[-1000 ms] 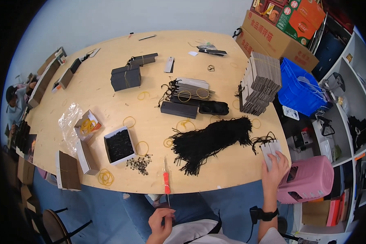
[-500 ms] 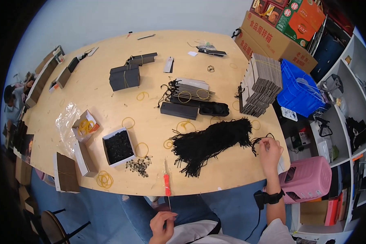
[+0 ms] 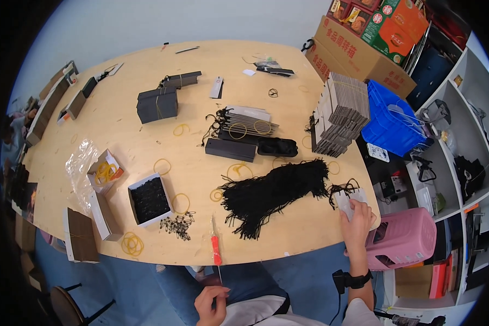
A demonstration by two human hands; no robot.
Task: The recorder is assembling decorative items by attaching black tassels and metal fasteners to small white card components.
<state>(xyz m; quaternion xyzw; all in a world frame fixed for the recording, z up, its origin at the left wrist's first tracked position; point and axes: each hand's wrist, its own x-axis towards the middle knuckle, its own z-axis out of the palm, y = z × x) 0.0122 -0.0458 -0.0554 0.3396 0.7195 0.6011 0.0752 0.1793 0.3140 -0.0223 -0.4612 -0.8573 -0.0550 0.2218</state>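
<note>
At the table's right edge my right hand [image 3: 358, 221] has its fingers closed on a light grey card tag [image 3: 342, 201]. Black cord loops [image 3: 339, 188] stick out from its far end. To the left lies a thick bundle of black cords [image 3: 277, 195]. My left hand [image 3: 212, 305] is low over my lap, its fingers curled together; whether anything is in them is hidden. Just beyond it a red-handled tool [image 3: 216, 251] with a thin metal shaft lies across the table's front edge, apart from the visible fingers.
Stacked grey tags [image 3: 342, 111] stand at the right, beside a blue crate [image 3: 391, 122]. A white box of small black pieces [image 3: 151, 200], metal clips [image 3: 176, 225] and rubber bands [image 3: 132, 244] lie at the left. A pink plastic box [image 3: 405, 239] is right of the table.
My right hand has come down and nearer me, and the light grey tag now shows under its fingers. The left hand stays low over my lap. The whole view has shifted slightly.
</note>
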